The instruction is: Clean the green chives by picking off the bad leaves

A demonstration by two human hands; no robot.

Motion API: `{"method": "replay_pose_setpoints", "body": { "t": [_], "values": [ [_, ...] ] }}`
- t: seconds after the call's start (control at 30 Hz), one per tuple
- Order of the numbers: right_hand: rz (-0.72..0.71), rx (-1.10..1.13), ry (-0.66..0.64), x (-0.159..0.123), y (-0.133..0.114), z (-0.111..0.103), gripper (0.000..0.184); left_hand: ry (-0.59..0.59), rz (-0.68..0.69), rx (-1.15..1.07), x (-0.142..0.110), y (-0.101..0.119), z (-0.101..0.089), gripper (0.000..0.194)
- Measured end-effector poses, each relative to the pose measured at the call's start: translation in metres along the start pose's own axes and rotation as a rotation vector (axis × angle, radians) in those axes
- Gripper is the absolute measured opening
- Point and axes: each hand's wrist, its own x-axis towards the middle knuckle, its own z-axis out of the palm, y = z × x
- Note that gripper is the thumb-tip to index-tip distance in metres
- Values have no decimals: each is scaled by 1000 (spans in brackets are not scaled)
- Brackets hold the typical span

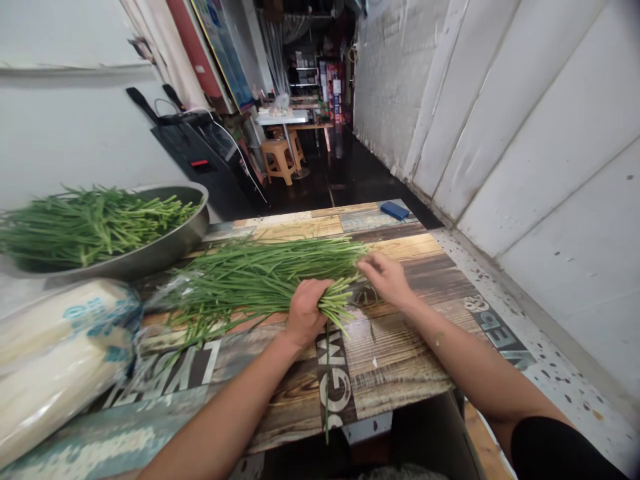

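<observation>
My left hand (309,308) is closed around a bunch of garlic chives (336,301), its pale stem ends jutting out to the right and the green leaves trailing left. My right hand (387,275) has its fingers pinched together at the stem ends of a larger pile of chives (280,257) lying just behind the bunch. What those fingertips hold, if anything, is too small to make out. One long chive leaf (327,387) hangs down from under my left hand towards the table's front edge.
A metal bowl (185,250) heaped with chives stands at the left. In front of it lie plastic-wrapped white packages (65,353). A small blue box (395,211) rests at the far edge of the wood-patterned table (400,353). A white wall (550,133) runs along the right.
</observation>
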Motion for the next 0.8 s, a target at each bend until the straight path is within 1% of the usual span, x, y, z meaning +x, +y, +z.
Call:
{"method": "replay_pose_setpoints", "body": {
  "t": [0.07, 0.1, 0.13, 0.17, 0.2, 0.23, 0.3, 0.37, 0.4, 0.43, 0.47, 0.57, 0.63, 0.7, 0.8],
  "values": [
    [111, -19, 139, 6, 9, -9, 23, 45, -35, -36, -1, 1, -1, 17],
    [165, -47, 187, 8, 14, -13, 23, 59, -40, -48, -1, 1, -1, 17],
    [214, -89, 211, 10, 19, -17, 23, 69, -36, -57, -1, 1, -1, 17],
    [252, -142, 204, 12, 22, -20, 24, 74, -31, -63, 0, 1, -1, 18],
    [273, -199, 161, 13, 23, -22, 26, 79, -26, -67, 0, 1, -1, 18],
    [275, -242, 93, 13, 23, -23, 30, 85, -25, -70, 0, 1, -1, 19],
    [201, -250, -85, 11, 16, -22, 37, 92, -29, -75, 0, 0, 0, 20],
    [90, -154, -263, 8, 5, -17, 33, 85, -37, -74, 0, 0, 0, 20],
    [64, -86, -321, 6, -1, -13, 29, 80, -40, -72, 0, 0, 0, 20],
    [70, -23, -348, 3, -6, -9, 26, 76, -42, -67, 0, 0, 0, 20],
    [109, 27, -348, 1, -10, -5, 27, 73, -42, -60, 0, 0, 0, 20],
    [292, 125, -248, -3, -14, 5, 36, 68, -39, -47, 0, 1, -1, 21],
    [348, 189, -241, -4, -12, 9, 37, 52, -50, -46, 1, 3, -2, 21],
    [338, 231, -273, -4, -10, 9, 36, 39, -65, -55, 2, 3, -3, 21],
    [239, 205, -301, -2, -10, 5, 33, 23, -68, -71, 3, 3, -3, 21]
  ]
}}
